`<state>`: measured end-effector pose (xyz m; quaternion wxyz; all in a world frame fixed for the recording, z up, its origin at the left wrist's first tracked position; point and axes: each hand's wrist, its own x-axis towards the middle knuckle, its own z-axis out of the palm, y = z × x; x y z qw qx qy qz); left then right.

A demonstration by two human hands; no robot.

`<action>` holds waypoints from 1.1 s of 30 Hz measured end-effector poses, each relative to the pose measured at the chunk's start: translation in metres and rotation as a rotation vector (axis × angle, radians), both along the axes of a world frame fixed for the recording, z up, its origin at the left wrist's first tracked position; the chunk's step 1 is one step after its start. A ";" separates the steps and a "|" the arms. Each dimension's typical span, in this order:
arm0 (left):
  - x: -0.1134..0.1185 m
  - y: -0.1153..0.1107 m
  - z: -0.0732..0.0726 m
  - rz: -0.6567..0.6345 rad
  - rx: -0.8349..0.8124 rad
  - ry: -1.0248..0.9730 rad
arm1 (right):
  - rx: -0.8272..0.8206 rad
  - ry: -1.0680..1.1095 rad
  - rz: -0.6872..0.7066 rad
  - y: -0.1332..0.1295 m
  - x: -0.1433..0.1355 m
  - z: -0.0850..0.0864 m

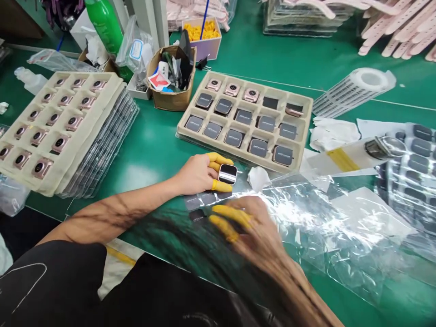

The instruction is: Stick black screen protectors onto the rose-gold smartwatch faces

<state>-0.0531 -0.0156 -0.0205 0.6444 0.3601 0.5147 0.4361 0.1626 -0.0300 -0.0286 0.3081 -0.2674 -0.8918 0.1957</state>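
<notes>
My left hand [200, 172], with yellow finger cots on its fingertips, grips a smartwatch case [227, 174] by its edges, its dark glossy screen facing up. My right hand [252, 220], also in yellow finger cots, is smeared by motion over the table below it. Whether its fingers hold anything cannot be made out. Near those fingertips lies a small black screen film [198, 215] with printed lettering. Beyond my hands stands a beige compartment tray [308, 131] of watch cases; many are covered by black films, and several in the back row are pink and uncovered.
To the left, a beige tray [51, 181] of pink watch cases tops a stack of clear trays [102, 141]. A cardboard box [170, 100] of odds and ends stands behind. Right are clear plastic sheeting [327, 213], a capped clear tube [350, 156] and a film roll [354, 91].
</notes>
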 end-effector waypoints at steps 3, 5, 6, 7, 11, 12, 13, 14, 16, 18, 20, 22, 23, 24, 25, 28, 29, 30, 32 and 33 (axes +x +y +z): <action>0.001 -0.001 0.002 0.021 0.004 -0.009 | -0.089 -0.098 0.190 -0.008 -0.007 -0.006; 0.001 -0.002 0.004 0.028 -0.003 -0.028 | -0.083 -0.104 0.132 -0.008 -0.014 -0.011; 0.001 -0.002 0.005 0.034 -0.011 -0.044 | -0.081 -0.102 0.105 -0.007 -0.016 -0.013; 0.001 -0.003 0.005 0.035 -0.019 -0.059 | -0.080 -0.097 0.091 -0.006 -0.018 -0.014; -0.002 0.000 0.005 0.035 -0.004 -0.067 | -0.099 -0.078 0.210 -0.001 -0.016 -0.012; -0.003 0.001 0.005 0.031 0.003 -0.058 | -0.105 -0.078 0.243 0.000 -0.015 -0.011; -0.003 0.001 0.004 0.030 0.006 -0.049 | -0.107 -0.077 0.255 0.000 -0.015 -0.011; -0.003 0.001 0.005 0.034 0.006 -0.045 | -0.104 -0.072 0.244 0.001 -0.015 -0.011; -0.002 0.000 0.006 0.035 -0.008 -0.053 | -0.093 -0.051 0.179 0.000 -0.018 -0.011; 0.001 -0.003 0.009 0.028 -0.038 -0.082 | -0.086 -0.028 0.124 -0.001 -0.023 -0.012; 0.003 -0.005 0.011 0.020 -0.066 -0.114 | -0.083 -0.015 0.095 -0.002 -0.028 -0.011; 0.004 -0.007 0.013 0.024 -0.072 -0.132 | -0.084 -0.001 0.082 -0.003 -0.030 -0.009; 0.004 -0.007 0.012 0.026 -0.067 -0.135 | -0.086 0.011 0.077 -0.003 -0.031 -0.009; 0.004 -0.007 0.012 0.034 -0.057 -0.133 | -0.090 0.029 0.074 -0.002 -0.030 -0.008; 0.003 -0.007 0.011 0.042 -0.047 -0.131 | -0.094 0.054 0.073 -0.002 -0.029 -0.007; 0.002 -0.005 0.009 0.085 -0.032 -0.137 | -0.131 0.132 0.107 -0.002 -0.020 0.003; 0.002 -0.004 0.008 0.106 -0.031 -0.134 | -0.175 0.163 0.133 -0.002 -0.015 0.008; 0.002 -0.004 0.007 0.123 -0.029 -0.122 | -0.256 0.204 0.168 -0.002 -0.010 0.014; 0.003 -0.005 0.007 0.116 -0.015 -0.040 | -0.535 0.322 0.222 0.000 0.001 0.028; 0.003 -0.007 0.007 0.082 -0.003 0.038 | -0.708 0.380 0.211 0.002 0.005 0.033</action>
